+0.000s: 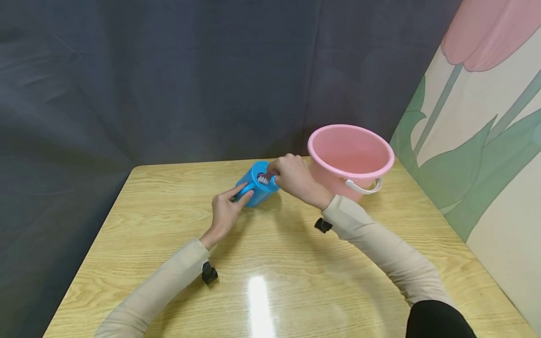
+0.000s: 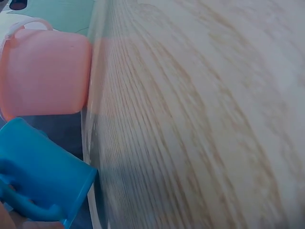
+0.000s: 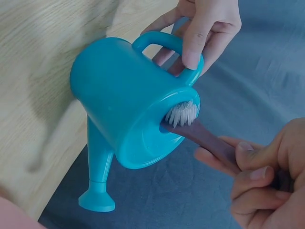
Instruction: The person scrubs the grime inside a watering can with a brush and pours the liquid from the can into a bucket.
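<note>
1. Yellow wood-grain tabletop [image 1: 169, 220]: its surface looks glossy, so anything dropped near the bucket [image 1: 346, 145] could skid.
2. Pink bucket: it stands with the right hand [image 1: 297, 176] just to its left; a wide stroke of that hand could knock and shift it.
3. Blue watering can [image 3: 126, 95]: it is left of the bucket, tilted. The left hand [image 1: 224, 211], farther left of the bucket, grips the can's handle [image 3: 164, 39]; with the hold on one side only, hard pushing could twist the can. Whether its base touches the tabletop, I cannot tell.
4. Brown brush [image 3: 209, 143]: left of the bucket, gripped in the right hand, its head at the can's top; a steep angle could jam it.
5. White bristles [image 3: 181, 113]: too much pressure against the can could splay them.
</note>
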{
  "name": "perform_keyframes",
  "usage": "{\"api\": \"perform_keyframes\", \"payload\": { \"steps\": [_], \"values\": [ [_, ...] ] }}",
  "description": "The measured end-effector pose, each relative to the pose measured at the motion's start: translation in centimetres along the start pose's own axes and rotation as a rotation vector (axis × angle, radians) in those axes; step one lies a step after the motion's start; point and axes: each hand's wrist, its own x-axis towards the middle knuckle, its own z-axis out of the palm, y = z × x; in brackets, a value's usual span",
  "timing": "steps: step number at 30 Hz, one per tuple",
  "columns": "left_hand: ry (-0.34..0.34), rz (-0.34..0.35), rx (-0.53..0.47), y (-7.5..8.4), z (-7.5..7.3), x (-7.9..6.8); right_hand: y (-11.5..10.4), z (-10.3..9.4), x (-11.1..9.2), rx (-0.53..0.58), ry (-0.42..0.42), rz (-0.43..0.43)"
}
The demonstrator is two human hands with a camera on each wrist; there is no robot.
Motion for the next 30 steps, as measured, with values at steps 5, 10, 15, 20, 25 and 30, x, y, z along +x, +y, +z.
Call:
{"api": "perform_keyframes", "payload": {
  "steps": [5,10,15,20,25,30],
  "values": [
    [-0.017,-0.027,-0.016,0.2,-0.1,-0.1,-0.1,0.2,0.0,-0.007,0.010,0.000],
    [-0.030,-0.051,-0.018,0.2,-0.2,-0.1,-0.3,0.4,0.2,-0.021,0.003,0.000],
    [-0.021,-0.027,-0.026,0.3,-0.1,-0.1,-0.1,1.0,0.3,-0.013,0.003,-0.002],
    [-0.101,0.031,-0.024,0.5,0.3,-0.7,0.5,3.0,-0.5,0.016,-0.070,-0.016],
    [-0.096,0.035,-0.016,0.5,0.4,-0.7,0.7,3.7,-1.0,0.061,-0.050,-0.014],
    [-0.063,0.029,-0.009,0.4,0.2,-0.3,0.7,3.5,-0.7,0.115,-0.039,0.003]
  ]
}}
